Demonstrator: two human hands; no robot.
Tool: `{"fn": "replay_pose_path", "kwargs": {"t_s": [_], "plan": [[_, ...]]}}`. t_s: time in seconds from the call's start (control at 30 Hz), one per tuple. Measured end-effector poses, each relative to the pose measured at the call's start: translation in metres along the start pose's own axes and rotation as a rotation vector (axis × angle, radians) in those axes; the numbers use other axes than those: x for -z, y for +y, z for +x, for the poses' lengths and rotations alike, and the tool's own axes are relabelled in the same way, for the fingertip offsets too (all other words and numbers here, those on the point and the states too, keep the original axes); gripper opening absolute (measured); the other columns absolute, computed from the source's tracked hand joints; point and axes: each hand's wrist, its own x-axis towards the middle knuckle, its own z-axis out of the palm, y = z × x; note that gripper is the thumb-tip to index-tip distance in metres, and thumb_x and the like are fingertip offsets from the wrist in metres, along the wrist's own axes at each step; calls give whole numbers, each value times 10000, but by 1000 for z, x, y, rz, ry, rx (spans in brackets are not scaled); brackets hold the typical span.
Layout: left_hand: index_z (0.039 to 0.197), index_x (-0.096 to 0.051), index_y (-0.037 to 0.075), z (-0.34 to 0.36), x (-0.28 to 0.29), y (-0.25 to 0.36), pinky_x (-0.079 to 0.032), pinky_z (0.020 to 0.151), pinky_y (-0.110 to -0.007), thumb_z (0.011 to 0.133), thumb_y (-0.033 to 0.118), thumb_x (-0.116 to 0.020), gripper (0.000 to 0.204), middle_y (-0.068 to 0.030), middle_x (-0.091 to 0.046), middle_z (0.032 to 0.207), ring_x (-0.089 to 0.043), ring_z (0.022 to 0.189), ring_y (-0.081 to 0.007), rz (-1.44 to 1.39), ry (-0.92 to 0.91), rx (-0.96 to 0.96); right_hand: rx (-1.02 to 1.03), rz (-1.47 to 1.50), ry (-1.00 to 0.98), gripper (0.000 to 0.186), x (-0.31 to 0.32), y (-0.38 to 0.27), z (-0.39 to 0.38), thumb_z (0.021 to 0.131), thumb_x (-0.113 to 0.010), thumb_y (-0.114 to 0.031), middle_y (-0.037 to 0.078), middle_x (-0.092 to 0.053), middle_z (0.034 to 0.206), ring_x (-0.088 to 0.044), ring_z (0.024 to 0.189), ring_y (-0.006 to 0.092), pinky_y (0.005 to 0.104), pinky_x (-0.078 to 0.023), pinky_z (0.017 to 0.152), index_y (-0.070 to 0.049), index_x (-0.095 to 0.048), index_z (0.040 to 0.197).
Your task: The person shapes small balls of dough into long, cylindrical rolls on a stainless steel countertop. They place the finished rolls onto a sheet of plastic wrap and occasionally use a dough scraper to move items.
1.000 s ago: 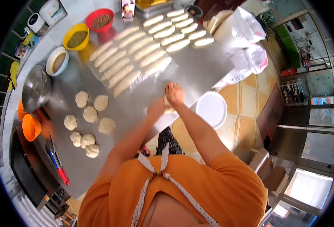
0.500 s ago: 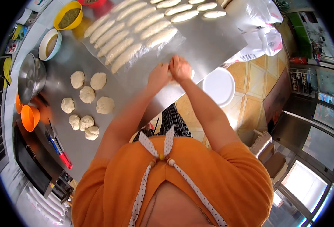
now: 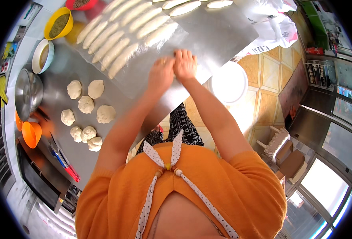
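Close together over the steel table (image 3: 219, 38), my left hand (image 3: 161, 75) and my right hand (image 3: 185, 65) press down near its front edge. Both have curled fingers; the left is somewhat blurred. The dough beneath them, glimpsed half a second ago, is now hidden by the hands. Beyond them, several long dough strips (image 3: 122, 55) lie in rows, partly on or under clear plastic film (image 3: 176, 39). Several round dough lumps (image 3: 86, 104) rest on the table to the left.
Along the left side stand a yellow bowl (image 3: 66, 30), a white bowl (image 3: 49, 51) with liquid, a steel bowl (image 3: 36, 91) and an orange bowl (image 3: 32, 135). Tongs (image 3: 66, 165) lie nearby. A white round lid or tub (image 3: 229, 83) is beyond the right edge.
Both hands have shifted slightly left, covering the dough that showed beneath them. The table's contents have shifted up and left in view as my head moved.
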Motion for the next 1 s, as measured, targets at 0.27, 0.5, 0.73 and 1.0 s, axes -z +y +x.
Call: {"fn": "replay_pose_path", "kwargs": {"t_s": [0.27,0.5,0.73,1.0], "plan": [[1476,-393,58,-58,-38,12,-222,1145,-582,962,409,-519,635,-100,-326,1577,-253,1476,-290,190,-292,-168,-178,-15,-307,618,40,-2,-117,976,-424,-386,55,-262,1602,-149,1506,296,593,-122,1188,-206,-279,1549],[1493,-388,100,60,-75,7,-148,1154,-627,989,467,-439,625,-100,-307,1586,-241,1480,-284,267,-52,-99,-169,-28,-48,561,23,67,-12,952,-480,-373,126,-338,1559,-218,1477,353,629,-146,1160,-138,-440,1459],[1511,-323,54,76,-75,-1,-214,1138,-623,965,490,-487,717,-159,-262,1591,-237,1471,-341,341,-60,-89,-87,-11,21,525,22,90,22,970,-484,-356,98,-380,1536,-235,1471,314,605,-171,1163,-97,-475,1427],[1499,-339,36,-8,-48,25,-238,1138,-596,931,378,-575,704,-158,-283,1580,-255,1466,-327,239,-256,-49,-273,24,-229,632,50,56,-72,983,-488,-383,115,-255,1602,-148,1503,316,586,-101,1189,-75,-335,1513]]}}
